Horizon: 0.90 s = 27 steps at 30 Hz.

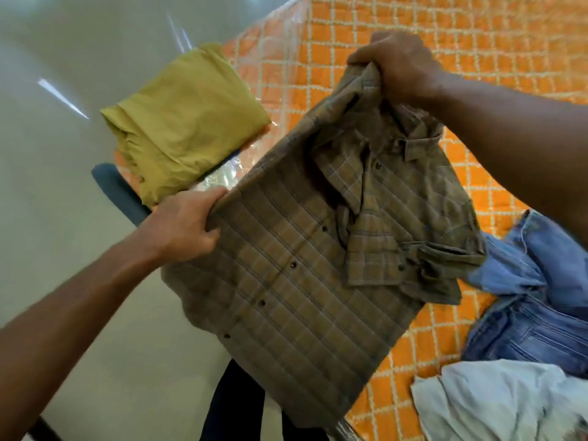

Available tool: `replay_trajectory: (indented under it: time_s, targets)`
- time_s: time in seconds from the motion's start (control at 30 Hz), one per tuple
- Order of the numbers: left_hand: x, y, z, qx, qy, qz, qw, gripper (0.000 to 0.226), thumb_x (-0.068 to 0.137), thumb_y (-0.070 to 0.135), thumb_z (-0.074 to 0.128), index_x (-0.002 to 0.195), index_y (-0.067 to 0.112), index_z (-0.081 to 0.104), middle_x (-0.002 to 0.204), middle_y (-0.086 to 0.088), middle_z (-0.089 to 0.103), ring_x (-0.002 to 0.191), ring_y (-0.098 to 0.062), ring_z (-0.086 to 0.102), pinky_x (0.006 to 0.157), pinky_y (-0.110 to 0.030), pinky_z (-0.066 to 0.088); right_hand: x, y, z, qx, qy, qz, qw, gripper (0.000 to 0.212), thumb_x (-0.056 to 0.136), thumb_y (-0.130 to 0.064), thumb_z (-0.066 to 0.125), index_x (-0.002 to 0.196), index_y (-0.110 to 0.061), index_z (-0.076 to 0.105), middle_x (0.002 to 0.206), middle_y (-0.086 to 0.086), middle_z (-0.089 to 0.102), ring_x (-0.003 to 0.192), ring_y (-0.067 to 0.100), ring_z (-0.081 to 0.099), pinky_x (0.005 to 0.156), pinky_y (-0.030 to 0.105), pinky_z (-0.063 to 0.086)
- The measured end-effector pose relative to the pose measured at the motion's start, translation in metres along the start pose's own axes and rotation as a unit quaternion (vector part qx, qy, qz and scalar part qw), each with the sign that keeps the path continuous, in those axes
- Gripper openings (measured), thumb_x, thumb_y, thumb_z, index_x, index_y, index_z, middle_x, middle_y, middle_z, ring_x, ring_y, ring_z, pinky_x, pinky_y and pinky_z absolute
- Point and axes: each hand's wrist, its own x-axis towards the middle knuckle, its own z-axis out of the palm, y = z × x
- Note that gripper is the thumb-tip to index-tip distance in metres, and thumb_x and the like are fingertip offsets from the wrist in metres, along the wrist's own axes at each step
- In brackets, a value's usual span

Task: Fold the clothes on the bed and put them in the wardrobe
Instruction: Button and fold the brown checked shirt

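A brown checked button-up shirt (pixel 286 281) hangs in the air over the near edge of the bed. My left hand (pixel 183 222) grips its left edge. My right hand (pixel 397 62) holds bunched cloth near the collar, higher up and further out over the bed. The shirt's collar and a short sleeve flop down on the right side. A folded mustard-yellow garment (pixel 184 122) lies at the bed's left edge. Blue jeans (pixel 537 297) and a pale grey garment (pixel 490 399) lie unfolded on the bed at the right.
The bed has an orange quilt (pixel 445 33) with a white grid pattern, partly under clear plastic. A glossy pale floor (pixel 63 154) lies to the left. My dark trouser legs (pixel 235 405) show below the shirt. No wardrobe is in view.
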Motion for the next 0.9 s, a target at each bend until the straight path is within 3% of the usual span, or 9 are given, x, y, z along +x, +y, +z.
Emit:
replay_trajectory:
  time_s: [0.17, 0.3, 0.4, 0.53, 0.63, 0.7, 0.8, 0.9]
  targets:
    - [-0.053, 0.052, 0.021, 0.087, -0.133, -0.074, 0.985, 0.053, 0.074, 0.027, 0.065, 0.120, 0.041, 0.042, 0.098, 0.004, 0.065, 0.087, -0.022, 0.063, 0.074, -0.039, 0.055, -0.067, 0.030, -0.011, -0.053, 0.018, -0.026, 0.998, 0.045, 0.091, -0.033, 0.053, 0.128, -0.013, 0.068, 0.102, 0.026, 0.054, 0.099, 0.047, 0.053, 0.074, 0.047, 0.039]
    - [-0.103, 0.103, 0.090, 0.114, -0.172, -0.046, 0.977, 0.082, 0.074, 0.032, 0.059, 0.145, 0.042, 0.019, 0.112, -0.003, 0.064, 0.098, -0.029, 0.066, 0.078, -0.040, 0.056, -0.131, 0.044, -0.016, -0.111, 0.008, -0.027, 0.993, 0.045, 0.091, -0.040, 0.049, 0.120, -0.015, 0.072, 0.100, 0.025, 0.061, 0.096, 0.048, 0.056, 0.076, 0.052, 0.050]
    - [-0.125, 0.130, 0.135, 0.114, -0.185, -0.059, 0.974, 0.090, 0.089, 0.038, 0.058, 0.151, 0.050, -0.005, 0.121, -0.001, 0.055, 0.103, -0.030, 0.063, 0.083, -0.040, 0.054, -0.179, 0.049, -0.016, -0.141, -0.028, 0.026, 0.989, 0.030, 0.094, -0.030, 0.061, 0.118, -0.019, 0.074, 0.108, 0.022, 0.067, 0.100, 0.048, 0.058, 0.077, 0.052, 0.051]
    - [-0.149, 0.167, 0.176, 0.133, -0.214, -0.054, 0.966, 0.100, 0.092, 0.026, 0.057, 0.150, 0.048, -0.020, 0.125, -0.002, 0.044, 0.089, -0.027, 0.059, 0.068, -0.033, 0.045, -0.237, 0.062, 0.000, -0.171, -0.093, 0.095, 0.976, 0.025, 0.094, -0.027, 0.065, 0.118, -0.025, 0.072, 0.101, 0.021, 0.068, 0.099, 0.045, 0.059, 0.073, 0.046, 0.044]
    - [-0.164, 0.182, 0.207, 0.148, -0.231, -0.056, 0.960, 0.104, 0.091, 0.021, 0.059, 0.152, 0.043, -0.022, 0.128, -0.004, 0.038, 0.075, -0.023, 0.047, 0.065, -0.033, 0.042, -0.269, 0.074, 0.026, -0.162, -0.130, 0.144, 0.967, 0.025, 0.094, -0.028, 0.062, 0.119, -0.029, 0.068, 0.100, 0.016, 0.068, 0.100, 0.041, 0.061, 0.073, 0.043, 0.045]
    - [-0.170, 0.188, 0.229, 0.155, -0.250, -0.061, 0.954, 0.104, 0.092, 0.020, 0.058, 0.153, 0.042, -0.023, 0.130, -0.006, 0.036, 0.077, -0.025, 0.052, 0.066, -0.034, 0.044, -0.287, 0.079, 0.045, -0.140, -0.142, 0.176, 0.964, 0.030, 0.095, -0.029, 0.060, 0.124, -0.031, 0.064, 0.106, 0.015, 0.068, 0.103, 0.042, 0.063, 0.075, 0.044, 0.049]
    - [-0.174, 0.192, 0.265, 0.133, -0.297, -0.075, 0.942, 0.098, 0.095, 0.022, 0.056, 0.155, 0.041, -0.018, 0.139, -0.011, 0.032, 0.100, -0.034, 0.060, 0.080, -0.040, 0.051, -0.306, 0.083, 0.077, -0.085, -0.190, 0.189, 0.960, 0.045, 0.096, -0.036, 0.059, 0.140, -0.034, 0.051, 0.128, 0.015, 0.060, 0.110, 0.043, 0.062, 0.077, 0.043, 0.047]
    - [-0.171, 0.190, 0.281, 0.100, -0.311, -0.092, 0.941, 0.084, 0.096, 0.046, 0.054, 0.158, 0.038, -0.003, 0.141, -0.009, 0.041, 0.116, -0.036, 0.057, 0.097, -0.044, 0.050, -0.313, 0.078, 0.105, -0.053, -0.167, 0.223, 0.959, 0.035, 0.091, -0.034, 0.064, 0.125, -0.025, 0.058, 0.119, 0.017, 0.063, 0.102, 0.043, 0.065, 0.075, 0.042, 0.050]
